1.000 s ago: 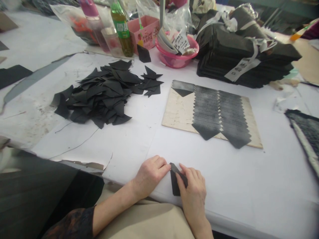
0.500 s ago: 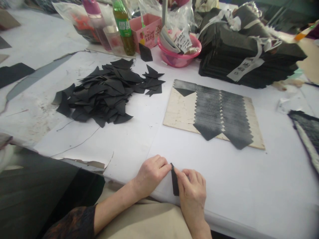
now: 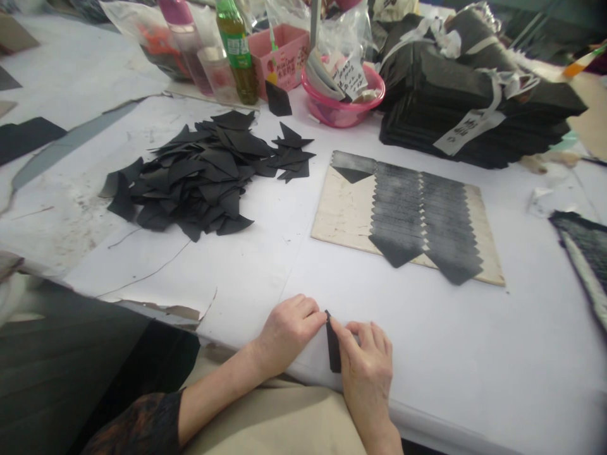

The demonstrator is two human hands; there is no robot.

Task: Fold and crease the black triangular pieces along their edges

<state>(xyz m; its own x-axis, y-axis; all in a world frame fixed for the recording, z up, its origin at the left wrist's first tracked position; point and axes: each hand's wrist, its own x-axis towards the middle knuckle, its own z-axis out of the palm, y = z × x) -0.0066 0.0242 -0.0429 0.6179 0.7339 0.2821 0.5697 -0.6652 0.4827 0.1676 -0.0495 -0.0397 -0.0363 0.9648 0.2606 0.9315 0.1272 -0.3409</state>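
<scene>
Near the table's front edge, a narrow folded black piece (image 3: 334, 347) stands between my two hands. My left hand (image 3: 293, 332) is closed, with thumb and forefinger pinching the piece's far end. My right hand (image 3: 366, 363) is closed on the same piece, its thumb and fingers along the right side and far tip. A beige board (image 3: 344, 218) lies beyond my hands, bearing overlapping rows of black pointed pieces (image 3: 397, 208). To the left of the board is a loose heap of black cut pieces (image 3: 199, 180). The fingers' undersides are hidden.
Along the back stand a green-labelled bottle (image 3: 237, 57), a pink box (image 3: 279, 60) and a pink basin (image 3: 342, 110). A tied stack of black sheets (image 3: 478, 120) sits at the back right. Dark textured material (image 3: 585, 253) lies at the right edge. White paper (image 3: 265, 265) covers the table.
</scene>
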